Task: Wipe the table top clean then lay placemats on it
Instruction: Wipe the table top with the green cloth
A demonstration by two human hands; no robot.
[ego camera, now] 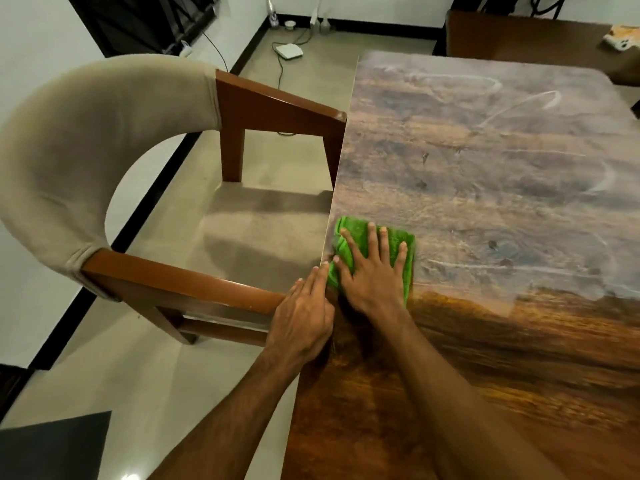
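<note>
Wiping with a green cloth (356, 230) at the left edge of the surface (485, 174).

Pinned flat under the right hand (374, 271), palm down and fingers spread wide, just inside the rim next to the chair (104, 140). Flanked by the left hand (301, 317), fingers straight and pressed together along the edge, tips touching or just beside the cloth's near corner; cannot tell which. Likely soft, light and limp: prone to bunching and folding instead of sliding as one sheet, so best driven with broad palm pressure, not a pinch. Probably damp, judging by the pale streaks (485, 77) across the far part of the surface. For lifting, better to gather at the thick folded middle than at a loose corner. No placemats in view.
</note>
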